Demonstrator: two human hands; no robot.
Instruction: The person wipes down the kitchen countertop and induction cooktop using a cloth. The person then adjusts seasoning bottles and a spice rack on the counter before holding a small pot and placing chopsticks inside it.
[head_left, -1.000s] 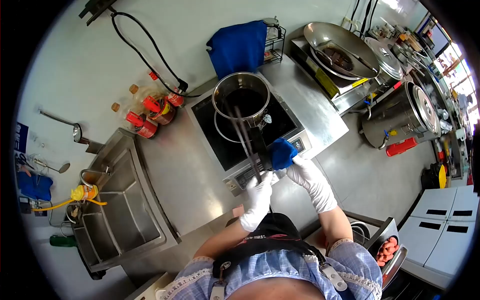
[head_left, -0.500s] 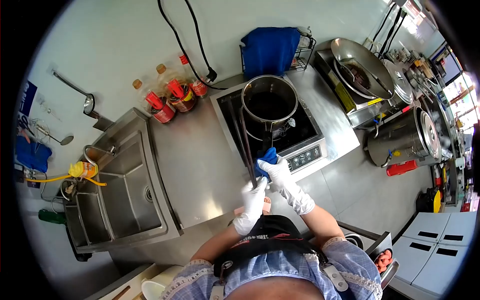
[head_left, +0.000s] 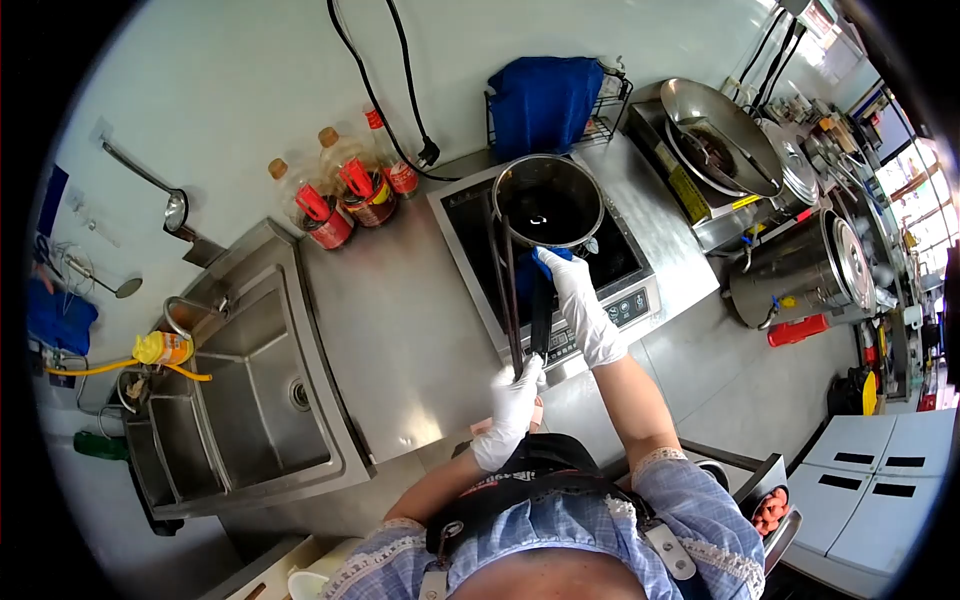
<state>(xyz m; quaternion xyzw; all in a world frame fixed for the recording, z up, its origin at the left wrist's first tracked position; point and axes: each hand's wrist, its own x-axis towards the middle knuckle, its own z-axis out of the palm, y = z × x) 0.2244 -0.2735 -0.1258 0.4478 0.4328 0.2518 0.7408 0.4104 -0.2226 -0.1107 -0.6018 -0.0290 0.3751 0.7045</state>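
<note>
A steel saucepan (head_left: 549,200) with dark liquid stands on the induction cooktop (head_left: 470,235), its black handle (head_left: 541,315) pointing toward me. My left hand (head_left: 513,405), in a white glove, is closed around long dark chopsticks (head_left: 508,300), which slant up beside the pan; its fingers are near the handle's end. My right hand (head_left: 580,300), also gloved in white, is closed on a blue cloth (head_left: 540,266) at the handle close to the pan. The cloth is partly hidden by the hand and handle.
Bottles (head_left: 345,190) with red labels stand at the back left, near a sink (head_left: 250,400). A blue cloth-covered rack (head_left: 545,105) is behind the cooktop. A wok (head_left: 720,135) sits at the back right, with a large steel pot (head_left: 800,270) below it.
My right hand has moved forward along the handle with the blue cloth, toward the pan. My left hand still holds the chopsticks. The view has shifted, so the cooktop appears farther right than at first.
</note>
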